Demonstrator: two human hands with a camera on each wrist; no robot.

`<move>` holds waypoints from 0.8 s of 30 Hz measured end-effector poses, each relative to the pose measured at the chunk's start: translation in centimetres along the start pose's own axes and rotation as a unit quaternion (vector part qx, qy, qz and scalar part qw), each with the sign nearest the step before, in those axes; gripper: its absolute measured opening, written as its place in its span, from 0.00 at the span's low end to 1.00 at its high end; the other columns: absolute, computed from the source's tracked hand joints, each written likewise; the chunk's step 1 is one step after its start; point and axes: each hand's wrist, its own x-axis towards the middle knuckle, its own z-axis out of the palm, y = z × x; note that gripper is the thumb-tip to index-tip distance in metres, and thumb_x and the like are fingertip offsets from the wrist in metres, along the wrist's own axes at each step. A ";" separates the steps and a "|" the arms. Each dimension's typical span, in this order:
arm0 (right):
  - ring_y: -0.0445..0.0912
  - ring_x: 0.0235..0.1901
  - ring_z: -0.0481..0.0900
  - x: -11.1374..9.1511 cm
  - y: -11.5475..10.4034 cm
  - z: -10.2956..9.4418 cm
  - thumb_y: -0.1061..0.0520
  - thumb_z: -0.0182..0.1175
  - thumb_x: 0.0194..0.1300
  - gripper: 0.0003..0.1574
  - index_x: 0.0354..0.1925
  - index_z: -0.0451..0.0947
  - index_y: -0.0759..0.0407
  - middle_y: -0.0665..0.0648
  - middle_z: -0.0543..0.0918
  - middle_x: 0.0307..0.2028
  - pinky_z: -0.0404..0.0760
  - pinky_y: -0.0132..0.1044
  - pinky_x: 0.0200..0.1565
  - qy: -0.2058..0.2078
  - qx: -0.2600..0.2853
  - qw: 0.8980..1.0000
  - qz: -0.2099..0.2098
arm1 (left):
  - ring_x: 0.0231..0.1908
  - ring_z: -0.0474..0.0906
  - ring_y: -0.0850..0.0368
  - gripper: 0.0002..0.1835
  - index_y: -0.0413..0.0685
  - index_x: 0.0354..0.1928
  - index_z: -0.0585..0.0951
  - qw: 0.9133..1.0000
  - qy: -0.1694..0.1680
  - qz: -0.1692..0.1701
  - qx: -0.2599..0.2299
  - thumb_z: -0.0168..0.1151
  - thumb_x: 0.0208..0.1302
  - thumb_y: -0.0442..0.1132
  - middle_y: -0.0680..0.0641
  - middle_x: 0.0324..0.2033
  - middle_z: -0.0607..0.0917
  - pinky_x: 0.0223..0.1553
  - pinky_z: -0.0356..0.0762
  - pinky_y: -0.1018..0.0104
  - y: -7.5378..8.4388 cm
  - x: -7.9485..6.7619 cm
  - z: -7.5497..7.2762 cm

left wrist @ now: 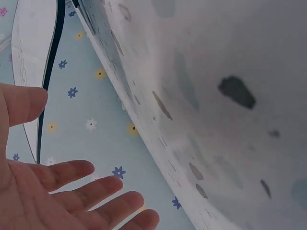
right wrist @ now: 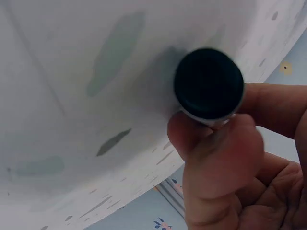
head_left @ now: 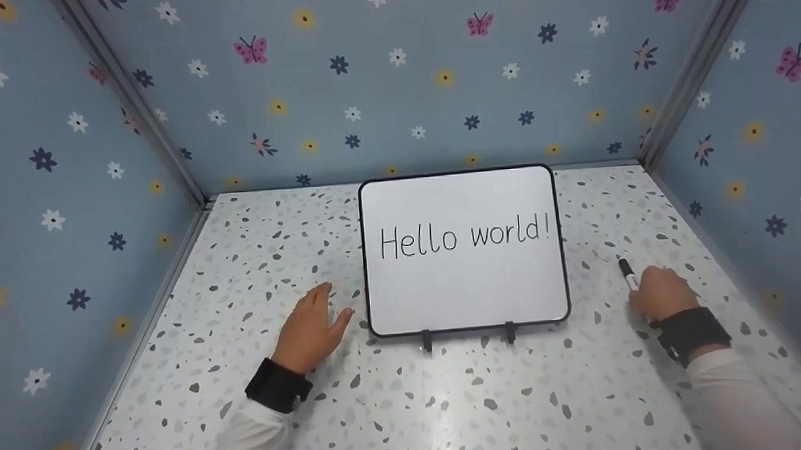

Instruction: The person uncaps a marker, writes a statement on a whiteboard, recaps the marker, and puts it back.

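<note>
A whiteboard [head_left: 467, 283] with a black rim stands tilted on a small stand and reads "Hello world!" in black. Off its right side, my right hand [head_left: 664, 293] pinches a marker [head_left: 628, 274] with a white barrel and a black end. In the right wrist view the marker's dark round end [right wrist: 208, 84] faces the camera, with thumb and fingers around the barrel. To the left of the board, my left hand [head_left: 308, 334] holds nothing. Its fingers [left wrist: 91, 194] are spread and nearly straight in the left wrist view, apart from the board.
Two dark stand feet [head_left: 427, 340] jut out under the board's lower edge. The speckled white table [head_left: 489, 404] is enclosed by blue walls [head_left: 381, 84] with flowers and butterflies. Metal posts [head_left: 698, 63] line the corners.
</note>
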 end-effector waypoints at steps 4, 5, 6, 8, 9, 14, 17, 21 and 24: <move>0.51 0.17 0.78 0.0 -0.2 0.0 0.63 0.56 0.65 0.12 0.25 0.77 0.65 0.58 0.80 0.18 0.75 0.41 0.20 -0.006 -0.006 1.000 0.012 | 0.74 0.70 0.27 0.38 0.28 0.77 0.67 1.000 -0.005 -0.003 0.000 0.62 0.80 0.51 0.25 0.74 0.73 0.75 0.71 0.35 0.0 0.0 0.0; 0.51 0.17 0.78 0.0 -0.2 0.0 0.63 0.56 0.65 0.12 0.25 0.77 0.65 0.58 0.80 0.18 0.75 0.41 0.20 -0.006 -0.007 1.000 0.012 | 0.74 0.70 0.27 0.38 0.28 0.78 0.67 1.000 -0.007 -0.003 0.000 0.62 0.80 0.51 0.25 0.74 0.73 0.75 0.70 0.35 0.0 0.0 0.0; 0.51 0.17 0.78 0.0 -0.3 0.0 0.62 0.56 0.65 0.11 0.26 0.77 0.65 0.58 0.80 0.18 0.75 0.41 0.20 -0.006 -0.006 1.000 0.012 | 0.75 0.69 0.27 0.38 0.28 0.78 0.67 1.000 -0.008 -0.003 -0.001 0.62 0.80 0.51 0.25 0.74 0.73 0.75 0.70 0.35 0.0 0.0 -0.1; 0.51 0.17 0.78 -0.1 -0.2 -0.1 0.62 0.56 0.65 0.12 0.24 0.77 0.64 0.58 0.80 0.17 0.74 0.41 0.20 -0.004 -0.006 1.000 0.010 | 0.75 0.69 0.27 0.38 0.28 0.77 0.67 1.000 -0.009 -0.002 -0.002 0.62 0.80 0.50 0.25 0.74 0.72 0.75 0.70 0.35 0.0 0.0 -0.2; 0.51 0.17 0.78 0.0 -0.2 -0.1 0.62 0.56 0.65 0.13 0.23 0.76 0.64 0.58 0.80 0.17 0.74 0.41 0.20 -0.001 -0.006 1.000 0.006 | 0.75 0.69 0.27 0.38 0.28 0.77 0.67 1.000 -0.010 -0.001 -0.001 0.62 0.80 0.50 0.25 0.74 0.72 0.75 0.70 0.35 0.0 0.0 -0.2; 0.49 0.16 0.76 -0.2 0.3 -0.2 0.58 0.60 0.64 0.17 0.18 0.73 0.59 0.55 0.78 0.14 0.72 0.41 0.20 0.016 0.001 1.000 -0.012 | 0.75 0.68 0.27 0.39 0.28 0.78 0.66 1.000 -0.017 -0.005 0.006 0.62 0.79 0.50 0.25 0.74 0.72 0.75 0.70 0.34 -0.5 0.0 -0.3; 0.48 0.14 0.75 -0.4 0.2 -0.3 0.54 0.62 0.69 0.23 0.17 0.73 0.57 0.53 0.76 0.12 0.70 0.40 0.19 0.037 0.002 0.999 -0.019 | 0.75 0.67 0.26 0.40 0.27 0.79 0.65 1.000 -0.022 -0.010 0.010 0.61 0.79 0.51 0.24 0.74 0.71 0.76 0.69 0.34 -0.8 0.0 -0.3; 0.50 0.15 0.73 -0.6 -0.6 -0.4 0.51 0.63 0.74 0.28 0.18 0.75 0.62 0.55 0.75 0.12 0.68 0.42 0.20 0.095 -0.009 0.995 -0.025 | 0.75 0.67 0.25 0.40 0.27 0.78 0.65 1.000 -0.017 -0.009 0.013 0.61 0.79 0.51 0.23 0.74 0.71 0.76 0.67 0.33 -1.0 -0.1 -0.3; 0.62 0.21 0.80 -1.0 -1.9 -0.4 0.51 0.64 0.74 0.27 0.30 0.81 0.76 0.70 0.83 0.22 0.77 0.54 0.25 0.158 -0.010 0.987 -0.039 | 0.74 0.68 0.25 0.39 0.27 0.78 0.66 1.000 -0.005 -0.005 0.014 0.61 0.79 0.51 0.23 0.73 0.72 0.76 0.67 0.33 -1.1 -0.1 -0.2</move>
